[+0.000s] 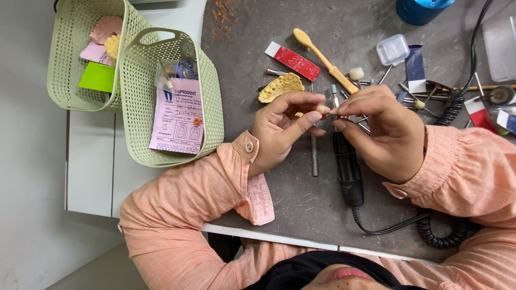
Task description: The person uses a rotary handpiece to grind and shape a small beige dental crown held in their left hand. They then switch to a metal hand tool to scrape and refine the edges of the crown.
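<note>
My left hand (282,129) pinches a tiny pale tooth-shaped piece (321,109) between thumb and fingertips. My right hand (379,131) meets it from the right, its fingertips closed on a thin metal tool tip at the same piece. Both hands hover above the dark grey bench. Under them lies a black rotary handpiece (348,172) with a coiled cord (438,231). A yellow dental cast (281,87) rests just beyond my left hand.
Two pale green baskets (212,107) with a pink slip (179,117) and casts stand at the left. A yellow toothbrush (322,59), a red-and-white strip (293,60), a small clear box (392,49), several metal burs (411,94) and a blue container (422,9) lie farther back.
</note>
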